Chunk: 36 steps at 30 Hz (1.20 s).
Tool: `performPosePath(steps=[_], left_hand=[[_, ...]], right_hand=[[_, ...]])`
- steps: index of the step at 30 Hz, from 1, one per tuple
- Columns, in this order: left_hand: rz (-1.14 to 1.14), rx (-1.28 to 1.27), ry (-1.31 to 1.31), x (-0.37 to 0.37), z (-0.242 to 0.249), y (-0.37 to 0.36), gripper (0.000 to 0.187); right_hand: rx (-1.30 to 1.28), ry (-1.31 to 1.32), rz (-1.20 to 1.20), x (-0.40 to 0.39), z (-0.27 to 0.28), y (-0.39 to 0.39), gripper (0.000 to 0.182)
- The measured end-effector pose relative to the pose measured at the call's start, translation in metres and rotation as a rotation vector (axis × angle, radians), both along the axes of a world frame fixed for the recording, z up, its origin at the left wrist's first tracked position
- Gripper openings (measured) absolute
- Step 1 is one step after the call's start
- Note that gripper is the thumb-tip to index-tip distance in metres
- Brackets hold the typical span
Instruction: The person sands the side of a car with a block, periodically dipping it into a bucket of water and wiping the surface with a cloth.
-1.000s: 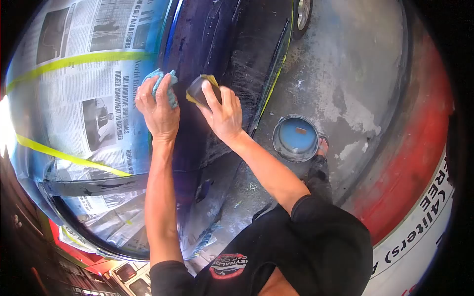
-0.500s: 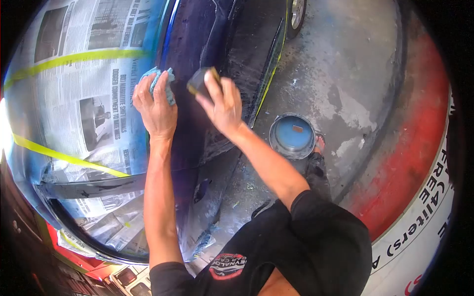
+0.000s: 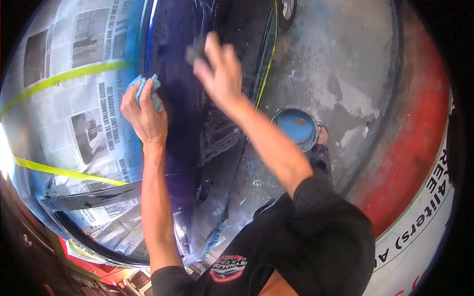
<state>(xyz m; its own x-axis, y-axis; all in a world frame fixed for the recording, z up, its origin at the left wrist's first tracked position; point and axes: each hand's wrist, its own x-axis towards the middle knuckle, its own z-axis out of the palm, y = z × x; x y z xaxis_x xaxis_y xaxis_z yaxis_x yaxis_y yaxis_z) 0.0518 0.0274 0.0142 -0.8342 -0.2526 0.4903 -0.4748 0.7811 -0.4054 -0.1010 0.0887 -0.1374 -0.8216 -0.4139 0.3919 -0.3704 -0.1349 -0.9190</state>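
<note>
In the head view, the left hand (image 3: 148, 121), left of the frame's centre, pinches a crumpled light-blue cloth (image 3: 157, 98) between thumb and fingers, at the border of the newspaper (image 3: 59, 121) and the dark blue panel (image 3: 180, 111). The right hand (image 3: 222, 74), in the upper middle, is blurred; its thumb and fingers grip a small dark block (image 3: 193, 55), also blurred, over the panel. Whether the block touches the panel I cannot tell.

The newspaper fills the left of the frame, crossed by an upper strip of yellow tape (image 3: 69, 79) and a lower one. Pale smears mark the panel below the right hand. Right of centre a bucket (image 3: 312, 118) of bluish water stands on the grey floor (image 3: 340, 64), a brown piece showing in it. A bare foot (image 3: 322, 134) is just beside it. Part of a wheel (image 3: 287, 10) shows at the top edge.
</note>
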Motion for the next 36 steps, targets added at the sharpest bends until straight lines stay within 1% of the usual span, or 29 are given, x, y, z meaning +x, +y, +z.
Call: performPosePath(steps=[1,2,3,5,6,7,9,10,11,12,13,14,15,16,17,19,21,22,23,26,27,28,29,30,31,33,34,36], left_hand=[[0.007,0.008,-0.008,0.003,0.001,0.003,0.057],[0.010,-0.004,-0.011,0.003,0.000,0.001,0.057],[0.004,-0.007,-0.005,0.002,-0.002,-0.001,0.057],[0.000,-0.004,0.001,0.003,-0.001,0.001,0.057],[0.003,-0.005,-0.005,0.003,0.000,0.001,0.056],[0.004,-0.010,-0.004,0.002,-0.001,0.001,0.056],[0.009,-0.018,-0.007,0.003,0.001,0.002,0.056],[0.010,-0.017,-0.011,0.003,0.001,0.003,0.056],[0.010,-0.019,-0.007,0.002,0.000,0.002,0.055],[-0.007,-0.024,-0.002,0.003,-0.001,-0.001,0.056],[-0.012,-0.023,-0.005,0.001,-0.002,-0.001,0.056],[-0.008,-0.019,-0.015,0.000,0.000,0.001,0.056],[-0.001,-0.023,-0.019,0.000,0.000,0.003,0.056],[-0.002,-0.018,-0.018,0.001,0.000,0.002,0.056],[0.000,-0.020,-0.023,0.002,0.000,0.001,0.056],[-0.001,-0.027,-0.013,0.001,-0.001,0.001,0.056],[0.009,-0.019,-0.014,0.002,-0.002,0.003,0.056],[0.008,-0.022,-0.011,0.001,-0.001,0.002,0.056],[0.008,-0.022,-0.013,0.002,0.000,0.001,0.056],[0.011,-0.007,-0.008,0.004,-0.001,0.000,0.055],[0.011,-0.003,-0.012,0.002,-0.001,0.002,0.056],[0.015,-0.001,-0.016,0.001,0.001,0.002,0.056],[0.017,-0.003,-0.017,0.001,0.000,0.003,0.056],[0.008,-0.009,-0.010,0.002,-0.001,0.002,0.057],[0.019,-0.009,-0.012,0.002,-0.002,0.001,0.057],[0.033,-0.001,-0.015,0.002,0.000,0.004,0.056],[0.033,0.004,-0.016,0.001,0.001,0.003,0.056],[0.030,0.005,0.003,0.002,-0.001,0.003,0.055]], right_hand=[[-0.001,-0.066,-0.044,-0.048,0.015,-0.020,0.075],[-0.053,0.004,-0.119,-0.090,0.008,-0.050,0.075],[-0.016,-0.112,-0.196,-0.112,0.028,-0.059,0.065],[-0.047,-0.122,-0.243,-0.098,0.028,-0.058,0.063],[-0.008,-0.151,-0.145,-0.071,0.025,-0.040,0.067],[0.025,-0.173,-0.049,-0.029,0.016,-0.015,0.071],[-0.004,0.031,-0.006,0.061,-0.025,0.025,0.077],[-0.054,0.036,0.000,0.081,-0.036,0.035,0.082],[-0.107,0.048,0.005,0.085,-0.043,0.038,0.086],[-0.080,0.078,-0.011,0.060,-0.036,0.028,0.086],[-0.050,-0.003,0.018,0.013,-0.020,0.009,0.078],[-0.012,-0.125,-0.043,-0.037,-0.001,-0.013,0.067],[-0.040,-0.138,-0.125,-0.085,0.008,-0.036,0.061],[-0.150,-0.056,-0.187,-0.127,-0.006,-0.068,0.054],[0.048,-0.156,-0.236,-0.138,0.015,-0.073,0.063],[-0.123,-0.021,-0.208,-0.110,0.004,-0.065,0.060],[0.074,-0.120,0.025,-0.029,0.014,-0.008,0.067],[0.012,0.009,0.007,0.021,-0.005,0.013,0.071],[-0.047,0.136,-0.011,0.051,-0.021,0.022,0.075],[-0.017,0.216,-0.021,0.007,-0.014,0.003,0.075],[0.055,0.192,-0.027,-0.037,0.006,-0.012,0.071],[0.032,0.099,0.027,-0.080,0.020,-0.031,0.066],[-0.139,0.182,-0.095,-0.114,0.020,-0.061,0.058],[0.007,0.012,-0.042,-0.135,0.043,-0.060,0.064],[0.028,0.004,-0.093,-0.139,0.041,-0.075,0.065],[-0.133,0.095,-0.150,-0.106,0.027,-0.068,0.061],[-0.038,0.051,-0.080,-0.072,0.026,-0.045,0.066],[-0.093,0.183,-0.044,-0.013,-0.001,-0.014,0.083]])
